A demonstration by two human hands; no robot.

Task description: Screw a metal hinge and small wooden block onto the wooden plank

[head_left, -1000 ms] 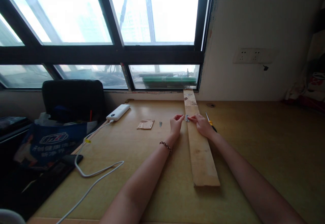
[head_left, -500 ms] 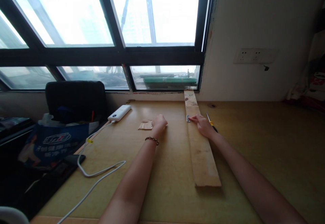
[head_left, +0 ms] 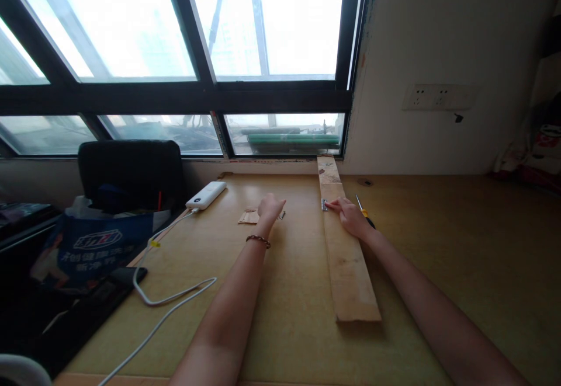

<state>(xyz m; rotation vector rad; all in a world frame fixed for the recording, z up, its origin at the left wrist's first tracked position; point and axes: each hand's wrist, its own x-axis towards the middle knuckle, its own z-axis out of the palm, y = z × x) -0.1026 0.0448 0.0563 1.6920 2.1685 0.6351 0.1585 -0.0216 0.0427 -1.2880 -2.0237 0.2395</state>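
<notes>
A long wooden board [head_left: 353, 275] lies on the table, its far end near the window. On the board's left edge sits a small metal hinge [head_left: 324, 205], held there by the fingertips of my right hand [head_left: 349, 216]. My left hand [head_left: 269, 206] is curled low over the table, left of the board, and what its fingers hold, if anything, is hidden. Small metal screws [head_left: 281, 215] show just beside it. A torn piece of cardboard [head_left: 248, 216] lies to the left, partly covered by that hand. Right of the board rests a screwdriver [head_left: 366, 212] with a yellow and black handle.
A white power bank [head_left: 206, 195] with a white cable [head_left: 175, 302] lies on the table's left side. Beyond that edge are a black chair [head_left: 130, 170] and a blue bag [head_left: 99, 249]. A window and wall bound the back of the table [head_left: 460, 269].
My left hand has shifted slightly left and up, and the screws beside it have come into view. My right hand and the hinge stay in place.
</notes>
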